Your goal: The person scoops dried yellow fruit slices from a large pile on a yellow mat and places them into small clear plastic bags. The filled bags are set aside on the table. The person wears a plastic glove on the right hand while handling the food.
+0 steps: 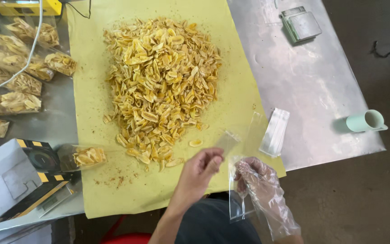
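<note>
Left hand (202,166) bare, pinched a clear bag (239,180) at its mouth | right hand (256,177), gloved, gripped the same bag, empty, over bench edge | filled bags (10,77) lay left | chip pile (161,81) large: much unpacked

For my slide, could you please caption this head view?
Left hand and gloved right hand hold a clear bag beside a chip pile on yellow paper.

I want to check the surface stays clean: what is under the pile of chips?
The chip pile lies on yellow paper spread over a metal table. The paper under the heap is hidden.
</note>
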